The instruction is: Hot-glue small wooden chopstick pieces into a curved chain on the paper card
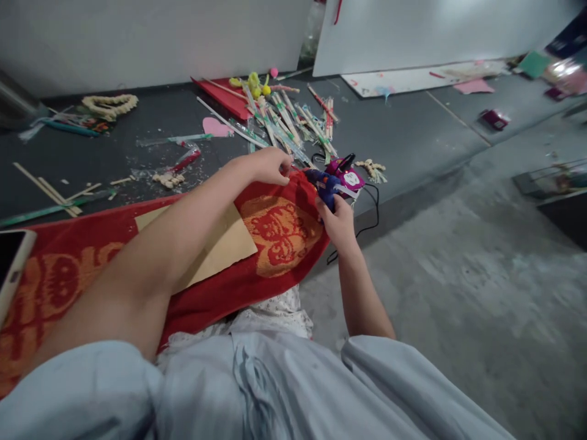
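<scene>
My right hand [338, 221] is wrapped round a dark blue hot glue gun [326, 186] at the right end of the red towel [257, 293]. A white glue stick [346, 191] juts from the gun's back. Left of the gun, my left hand [270, 166] hangs over the towel's far edge, fingers curled together; what they pinch, if anything, is too small to make out. Under my left forearm lies a sheet of tan card [224, 247]. Just behind the gun sits a purple case with a white face-like patch [352, 178], beside a black cord [378, 208].
Many wrapped chopsticks [293, 125] are heaped beyond my hands, with a red folder [224, 98] and a pink heart [217, 127]. A stick-built ring [110, 105] lies at far left. A phone [13, 263] rests on the towel. The grey table edge drops to concrete floor [458, 256].
</scene>
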`<action>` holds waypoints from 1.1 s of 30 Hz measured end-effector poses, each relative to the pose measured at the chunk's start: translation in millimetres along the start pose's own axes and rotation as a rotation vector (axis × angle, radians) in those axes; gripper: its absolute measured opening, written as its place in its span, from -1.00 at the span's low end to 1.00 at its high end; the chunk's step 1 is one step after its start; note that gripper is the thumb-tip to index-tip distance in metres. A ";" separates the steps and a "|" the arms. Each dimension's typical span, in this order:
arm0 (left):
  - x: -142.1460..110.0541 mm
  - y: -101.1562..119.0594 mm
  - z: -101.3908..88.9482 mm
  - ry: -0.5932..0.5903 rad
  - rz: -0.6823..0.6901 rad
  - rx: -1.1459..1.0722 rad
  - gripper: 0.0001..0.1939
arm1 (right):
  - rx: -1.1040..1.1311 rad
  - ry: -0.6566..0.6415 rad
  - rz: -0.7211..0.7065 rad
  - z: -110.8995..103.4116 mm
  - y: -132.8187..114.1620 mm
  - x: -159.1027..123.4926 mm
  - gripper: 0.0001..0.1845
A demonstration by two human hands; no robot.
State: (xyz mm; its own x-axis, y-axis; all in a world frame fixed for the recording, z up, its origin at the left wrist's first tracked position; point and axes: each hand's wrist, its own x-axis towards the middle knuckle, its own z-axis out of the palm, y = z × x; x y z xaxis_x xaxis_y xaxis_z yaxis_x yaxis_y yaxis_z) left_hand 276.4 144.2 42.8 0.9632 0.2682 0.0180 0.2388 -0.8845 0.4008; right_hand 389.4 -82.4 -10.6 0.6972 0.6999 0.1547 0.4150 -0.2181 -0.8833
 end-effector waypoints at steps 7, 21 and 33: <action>12.6 -0.5 -1.1 -0.193 -0.110 0.030 -0.80 | 0.050 0.141 -0.044 -15.1 3.9 -6.1 -0.60; -84.5 12.9 -20.1 0.295 0.101 -0.103 -0.78 | 0.469 -0.114 0.027 -23.6 -39.6 -54.7 -0.47; -259.8 35.9 9.6 0.778 -0.174 -0.408 -0.89 | 0.600 -0.656 0.155 27.1 -79.3 -98.1 -0.33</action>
State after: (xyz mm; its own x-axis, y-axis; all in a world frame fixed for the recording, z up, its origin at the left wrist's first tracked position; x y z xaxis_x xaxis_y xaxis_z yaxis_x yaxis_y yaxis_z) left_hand 35.9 39.1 43.7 0.5259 0.7000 0.4832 0.1681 -0.6424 0.7477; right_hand 272.3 -115.4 32.2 0.1702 0.9797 -0.1062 -0.1591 -0.0790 -0.9841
